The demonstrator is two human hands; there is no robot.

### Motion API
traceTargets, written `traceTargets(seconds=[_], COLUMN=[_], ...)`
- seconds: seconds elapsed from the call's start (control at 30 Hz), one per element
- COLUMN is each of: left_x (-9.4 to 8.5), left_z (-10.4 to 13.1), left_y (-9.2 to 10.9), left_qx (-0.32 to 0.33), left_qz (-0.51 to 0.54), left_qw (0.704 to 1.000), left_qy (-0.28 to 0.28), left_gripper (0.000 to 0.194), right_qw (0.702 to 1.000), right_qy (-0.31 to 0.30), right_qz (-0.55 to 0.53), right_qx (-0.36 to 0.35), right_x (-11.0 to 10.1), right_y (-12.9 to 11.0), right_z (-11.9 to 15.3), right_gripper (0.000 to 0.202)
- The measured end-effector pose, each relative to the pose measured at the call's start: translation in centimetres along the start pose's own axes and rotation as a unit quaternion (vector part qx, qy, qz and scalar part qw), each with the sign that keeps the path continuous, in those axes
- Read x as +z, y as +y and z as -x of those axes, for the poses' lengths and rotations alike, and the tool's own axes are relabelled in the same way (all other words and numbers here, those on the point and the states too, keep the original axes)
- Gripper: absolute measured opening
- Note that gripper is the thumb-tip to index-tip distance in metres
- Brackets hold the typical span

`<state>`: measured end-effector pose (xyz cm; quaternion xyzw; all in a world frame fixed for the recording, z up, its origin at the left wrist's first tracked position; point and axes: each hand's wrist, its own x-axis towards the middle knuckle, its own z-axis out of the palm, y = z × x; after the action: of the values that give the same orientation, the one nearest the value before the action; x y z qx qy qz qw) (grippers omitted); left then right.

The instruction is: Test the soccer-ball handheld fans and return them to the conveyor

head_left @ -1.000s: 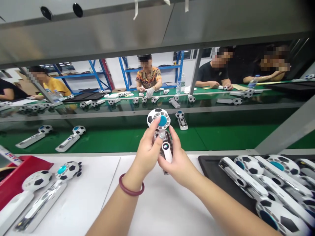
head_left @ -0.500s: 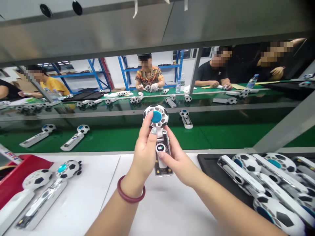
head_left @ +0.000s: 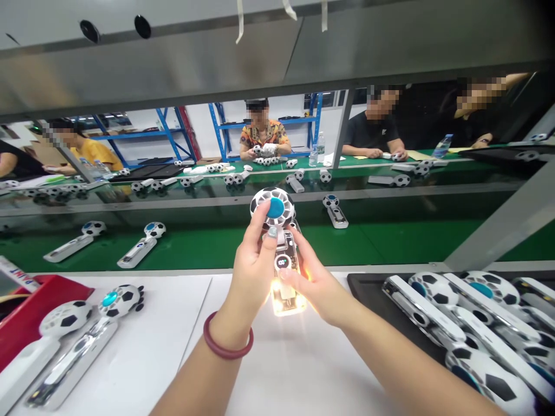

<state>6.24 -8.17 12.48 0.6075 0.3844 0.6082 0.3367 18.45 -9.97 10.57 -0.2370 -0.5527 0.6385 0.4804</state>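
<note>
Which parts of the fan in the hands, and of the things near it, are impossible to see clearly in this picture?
- Head view: the lower handle of the held fan is washed out by its own yellow light.
- Its small display is too small to read.
- The left hand and right hand cover the handle's sides.
- The black tray of fans is cut off by the right edge.
- The red bin is cut off by the left edge.

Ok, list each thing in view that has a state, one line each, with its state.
handheld fan: held upright, display lit, handle base glowing
left hand: gripping the fan neck
right hand: thumb on the handle
fans on the white table: lying flat, unlit
fans in the black tray: piled, lying down
fans on the green belt: lying flat
</note>
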Motion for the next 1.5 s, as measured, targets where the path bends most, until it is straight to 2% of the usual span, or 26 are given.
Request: traceTargets(seconds=[0.27, 0.5, 0.73, 0.87, 1.07, 1.23, 1.4, 1.5], left_x=[-0.29, -0.29, -0.31, -0.36, -0.46, -0.48, -0.5, -0.68], left_z=[0.07, 0.06, 0.05, -0.01, -0.07, 0.02, -0.02, -0.18], left_y=[0.41, 0.68, 0.4, 0.38, 0.42, 0.37, 0.16, 0.17], left_qx=[0.041, 0.032, 0.049, 0.071, 0.038, 0.055, 0.034, 0.02], left_qz=[-0.114, -0.115, -0.12, -0.119, -0.11, -0.111, -0.124, -0.155], left_qw=[0.993, 0.993, 0.992, 0.99, 0.993, 0.992, 0.991, 0.987], left_qy=[-0.001, -0.011, -0.013, -0.013, -0.022, -0.014, -0.021, -0.027], left_gripper=[0.051, 0.053, 0.053, 0.052, 0.051, 0.051, 0.052, 0.052], right_qw=[1.0, 0.999, 0.999, 0.999, 0.996, 0.995, 0.997, 0.998], right_qy=[-0.018, -0.022, -0.026, -0.044, -0.091, -0.094, -0.071, -0.063], right_qz=[0.002, 0.026, 0.036, 0.0, -0.026, -0.014, 0.024, 0.013], right_qx=[-0.003, -0.011, -0.019, -0.017, 0.0, 0.002, 0.013, 0.023], right_x=[0.0, 0.21, 0.2, 0.19, 0.05, 0.0, -0.18, -0.1], right_y=[0.01, -0.09, -0.1, -0.13, -0.4, -0.62, -0.48, -0.28], right_z=[0.07, 0.17, 0.28, 0.27, 0.38, 0.52, 0.41, 0.3], right_gripper=[0.066, 0.066, 0.065, 0.068, 0.077, 0.077, 0.075, 0.076])
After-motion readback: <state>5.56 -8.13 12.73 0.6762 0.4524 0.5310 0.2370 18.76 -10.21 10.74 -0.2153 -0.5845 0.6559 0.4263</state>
